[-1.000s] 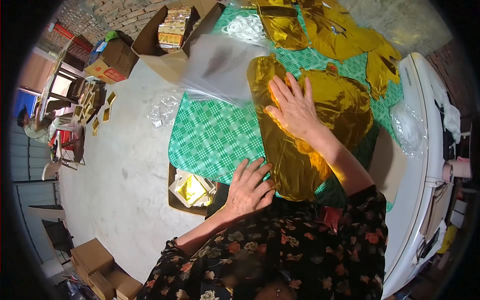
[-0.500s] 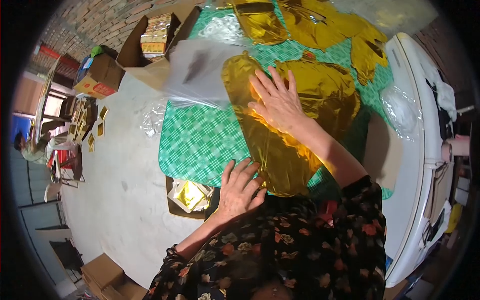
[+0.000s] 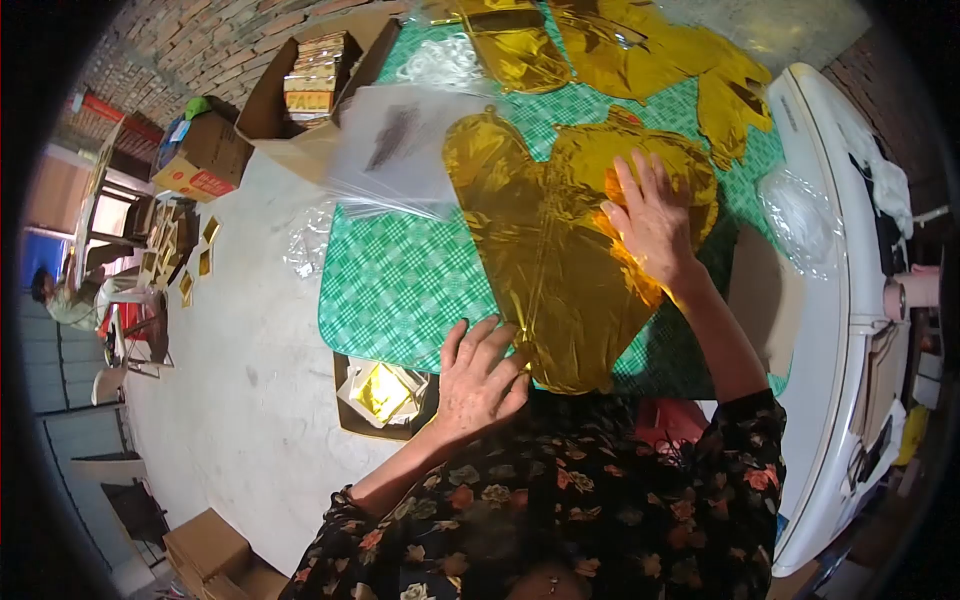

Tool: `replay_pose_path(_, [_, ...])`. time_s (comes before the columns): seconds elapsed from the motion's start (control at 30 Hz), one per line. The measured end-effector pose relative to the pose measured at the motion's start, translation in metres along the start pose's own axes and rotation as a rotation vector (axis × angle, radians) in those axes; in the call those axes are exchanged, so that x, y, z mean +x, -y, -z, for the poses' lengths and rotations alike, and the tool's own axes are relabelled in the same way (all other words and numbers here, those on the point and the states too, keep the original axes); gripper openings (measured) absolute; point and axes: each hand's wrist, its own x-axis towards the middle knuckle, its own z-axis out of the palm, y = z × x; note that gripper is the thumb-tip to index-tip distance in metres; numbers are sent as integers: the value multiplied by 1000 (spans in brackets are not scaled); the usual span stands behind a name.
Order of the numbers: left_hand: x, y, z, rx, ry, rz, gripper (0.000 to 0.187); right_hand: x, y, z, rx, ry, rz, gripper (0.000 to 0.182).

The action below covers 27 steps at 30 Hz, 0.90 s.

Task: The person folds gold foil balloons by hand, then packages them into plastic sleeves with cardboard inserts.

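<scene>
A large, flat piece of shiny gold foil (image 3: pixel 500 190), looking like a deflated foil balloon, lies creased on the green checked tablecloth (image 3: pixel 400 270). Palm down on its right part rests my right hand (image 3: pixel 655 220), fingers extended and holding nothing. My left hand (image 3: pixel 480 380) lies at the table's front edge, its fingertips touching the foil's lower left border, fingers laid out side by side. More gold foil pieces (image 3: pixel 630 55) are spread at the far side of the table. A stack of clear plastic bags (image 3: pixel 400 150) sits left of the foil.
White string (image 3: pixel 440 62) lies at the back. An open cardboard box (image 3: pixel 270 95) with packed bundles stands left. Below the table edge is a box of gold and white pieces (image 3: pixel 385 395). A white appliance (image 3: pixel 820 300) borders the right; another person (image 3: pixel 70 300) sits far left.
My right hand has slid rightward and slightly down across the foil, from its middle to its right part. My left hand has stayed nearly in place.
</scene>
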Motion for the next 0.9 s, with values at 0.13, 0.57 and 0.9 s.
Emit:
replay_pose_path(0.13, [0,1,1,6,-1,-8,36,5,7,-6,-3,40,27,61])
replay_pose_path(0.57, [1,1,1,-20,-14,-5,36,14,22,-11,164,303,49,61])
replay_pose_path(0.9, [0,3,-1,-18,-17,-11,37,21,31,-6,185,353,44,61])
